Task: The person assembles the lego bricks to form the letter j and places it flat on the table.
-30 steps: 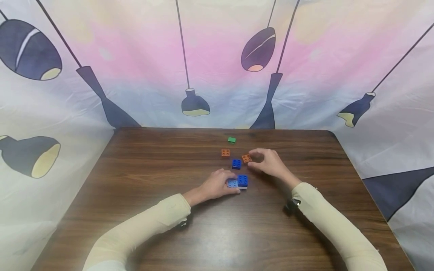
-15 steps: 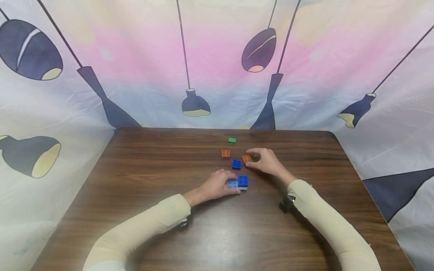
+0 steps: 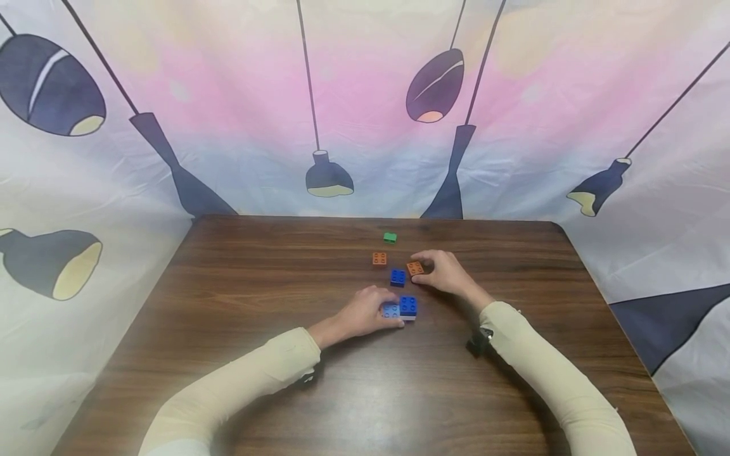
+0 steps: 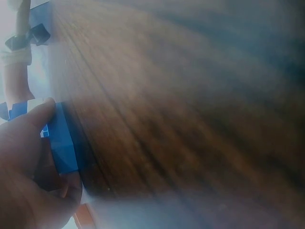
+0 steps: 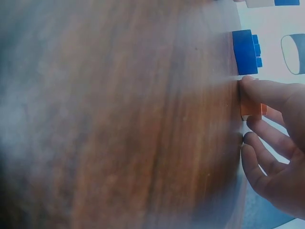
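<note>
My left hand (image 3: pixel 364 310) grips a light blue brick (image 3: pixel 391 310) between thumb and fingers. Against that brick's right side stands a dark blue brick (image 3: pixel 407 304) atop a white brick (image 3: pixel 408 318). In the left wrist view the light blue brick (image 4: pixel 62 143) shows its flat side, thumb and fingertips at its ends. Farther back, my right hand (image 3: pixel 449 272) pinches an orange brick (image 3: pixel 415 268) resting slightly turned on the table. The right wrist view shows this orange brick (image 5: pixel 249 105) between thumb and fingertips, partly hidden, with a blue brick (image 5: pixel 245 52) beside it.
Left of the pinched brick lies a loose dark blue brick (image 3: pixel 398 277). Behind it are a second orange brick (image 3: pixel 379 258) and a small green brick (image 3: pixel 390 237) near the far edge. The brown wooden table (image 3: pixel 274 259) meets a lamp-patterned cloth (image 3: pixel 365 95) at the back.
My right forearm and wrist have shifted a little left, and the right fingers have drawn in around the orange brick. The left hand and the other bricks stay in place.
</note>
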Demonstrator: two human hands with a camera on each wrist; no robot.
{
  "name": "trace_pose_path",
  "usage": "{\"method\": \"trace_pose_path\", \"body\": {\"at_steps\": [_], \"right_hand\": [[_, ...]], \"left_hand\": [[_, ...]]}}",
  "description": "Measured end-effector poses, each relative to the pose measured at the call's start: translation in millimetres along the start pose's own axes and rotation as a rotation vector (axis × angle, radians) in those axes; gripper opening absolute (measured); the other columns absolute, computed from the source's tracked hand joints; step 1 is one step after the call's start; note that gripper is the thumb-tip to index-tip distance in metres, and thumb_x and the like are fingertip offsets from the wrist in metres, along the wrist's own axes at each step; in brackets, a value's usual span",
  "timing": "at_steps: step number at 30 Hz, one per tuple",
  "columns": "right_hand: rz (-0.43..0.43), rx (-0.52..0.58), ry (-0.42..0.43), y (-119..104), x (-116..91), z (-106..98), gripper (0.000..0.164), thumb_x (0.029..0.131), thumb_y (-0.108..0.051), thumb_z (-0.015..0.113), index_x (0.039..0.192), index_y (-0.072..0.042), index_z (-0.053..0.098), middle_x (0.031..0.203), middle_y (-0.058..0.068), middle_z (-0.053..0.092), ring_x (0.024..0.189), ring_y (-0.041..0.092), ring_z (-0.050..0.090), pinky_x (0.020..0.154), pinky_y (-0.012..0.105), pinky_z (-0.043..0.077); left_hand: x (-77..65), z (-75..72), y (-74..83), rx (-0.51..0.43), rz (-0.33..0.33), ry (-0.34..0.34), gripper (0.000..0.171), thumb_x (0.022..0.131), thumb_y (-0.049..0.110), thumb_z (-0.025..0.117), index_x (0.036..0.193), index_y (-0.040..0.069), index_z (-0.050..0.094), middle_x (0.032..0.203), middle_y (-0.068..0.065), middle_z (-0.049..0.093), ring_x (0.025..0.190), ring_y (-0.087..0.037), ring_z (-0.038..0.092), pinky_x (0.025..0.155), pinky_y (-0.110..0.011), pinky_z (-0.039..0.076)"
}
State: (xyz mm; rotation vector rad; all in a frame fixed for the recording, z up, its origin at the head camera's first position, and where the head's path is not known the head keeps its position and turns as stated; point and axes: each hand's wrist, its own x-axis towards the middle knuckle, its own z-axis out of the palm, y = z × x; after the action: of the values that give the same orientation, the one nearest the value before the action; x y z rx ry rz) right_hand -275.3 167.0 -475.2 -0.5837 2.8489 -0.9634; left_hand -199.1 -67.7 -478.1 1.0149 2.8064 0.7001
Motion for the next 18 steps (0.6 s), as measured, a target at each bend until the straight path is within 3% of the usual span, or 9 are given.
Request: {"method": "trace_pose_path", "body": {"at_steps": [7,18], "right_hand": [[-0.009,-0.024,0.0,2.7,0.9,0.6,0.046,0.08,-0.026,0.081,0.122,-0.012,0.067,0.12,0.008,0.068,0.11,0.027,0.063,0.093,0.045,0.05],[-0.009,-0.01,0.044,-0.7,-5.3,-8.0,0.039,0.081,-0.028,0.08,0.115,-0.015,0.067,0.112,0.005,0.07,0.107,0.028,0.064,0.092,0.047,0.05]], "left_hand": [[1.2,2.4,-0.8,0.009,0.018,0.013,0.053,0.081,0.049,0.075,0.117,0.011,0.069,0.111,-0.002,0.071,0.098,-0.015,0.062,0.085,-0.031,0.05],[0.8,0.8,-0.3,0.01,-0.014,-0.011,0.054,0.082,0.051,0.073,0.12,0.013,0.067,0.116,-0.001,0.07,0.103,-0.015,0.061,0.09,-0.033,0.049]]}}
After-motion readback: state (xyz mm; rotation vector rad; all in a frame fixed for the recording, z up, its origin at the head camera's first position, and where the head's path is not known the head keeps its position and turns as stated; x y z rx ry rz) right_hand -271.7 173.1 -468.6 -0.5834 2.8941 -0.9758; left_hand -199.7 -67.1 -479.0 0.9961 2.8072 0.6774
